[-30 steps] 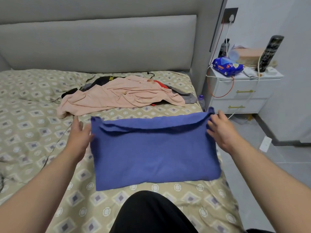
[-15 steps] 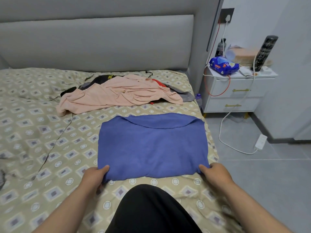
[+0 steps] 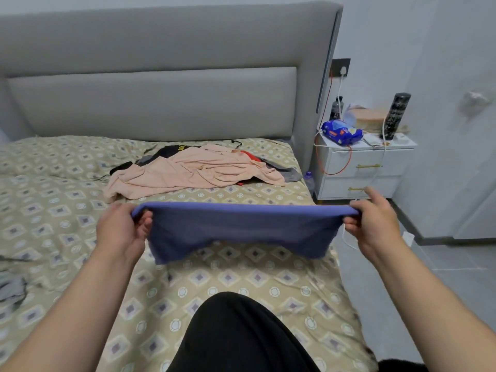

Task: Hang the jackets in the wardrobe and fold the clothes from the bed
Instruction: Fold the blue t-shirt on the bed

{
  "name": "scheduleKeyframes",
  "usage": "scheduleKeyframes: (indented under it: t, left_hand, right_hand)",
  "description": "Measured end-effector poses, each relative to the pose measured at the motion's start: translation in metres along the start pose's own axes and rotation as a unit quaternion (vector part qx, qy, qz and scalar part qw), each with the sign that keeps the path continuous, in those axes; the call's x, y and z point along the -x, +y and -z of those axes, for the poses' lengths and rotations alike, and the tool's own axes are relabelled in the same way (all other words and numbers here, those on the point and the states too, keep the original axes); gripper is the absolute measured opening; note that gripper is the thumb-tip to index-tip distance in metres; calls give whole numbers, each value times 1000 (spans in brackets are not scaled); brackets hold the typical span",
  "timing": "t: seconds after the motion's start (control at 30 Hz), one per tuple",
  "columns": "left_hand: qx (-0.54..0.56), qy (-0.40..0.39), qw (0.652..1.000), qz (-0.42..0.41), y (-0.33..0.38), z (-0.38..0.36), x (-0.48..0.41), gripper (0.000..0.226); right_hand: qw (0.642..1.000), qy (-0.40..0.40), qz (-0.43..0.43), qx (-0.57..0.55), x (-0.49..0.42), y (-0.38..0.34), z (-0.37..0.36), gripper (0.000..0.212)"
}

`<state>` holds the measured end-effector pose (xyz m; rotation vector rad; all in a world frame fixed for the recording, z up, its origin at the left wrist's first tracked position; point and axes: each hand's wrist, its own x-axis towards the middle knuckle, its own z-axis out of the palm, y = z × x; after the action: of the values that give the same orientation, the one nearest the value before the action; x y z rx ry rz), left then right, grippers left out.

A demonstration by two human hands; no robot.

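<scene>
You're holding the folded blue garment (image 3: 241, 229) just above the bed (image 3: 241, 280), with your left hand (image 3: 118, 232) and right hand (image 3: 373, 226) each pinching an end of its top edge. It's a folding step, probably near done. Next, you're needing to lay it flat or halve it. Open bedspread is lying beneath, and the bed edge is running close on your right. The unfolded pile (image 3: 193, 173) is waiting beyond.

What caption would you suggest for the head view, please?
Left hand and right hand hold the folded blue garment above the patterned bedspread.
</scene>
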<state>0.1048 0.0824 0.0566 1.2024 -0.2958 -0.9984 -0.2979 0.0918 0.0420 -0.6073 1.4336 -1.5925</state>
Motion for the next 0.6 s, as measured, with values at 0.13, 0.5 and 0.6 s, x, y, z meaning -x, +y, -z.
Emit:
scheduleKeyframes:
  t: [0.13, 0.5, 0.6]
  left_hand:
    - [123, -61, 988, -68, 48, -22, 25, 34]
    - [39, -102, 991, 74, 2, -23, -20, 23]
    - [1, -85, 984, 158, -20, -23, -53, 21]
  right_hand:
    - [986, -52, 44, -152, 18, -53, -11, 26]
    - [983, -171, -71, -6, -15, -4, -32, 20]
    - [957, -190, -137, 169, -35, 23, -40, 9]
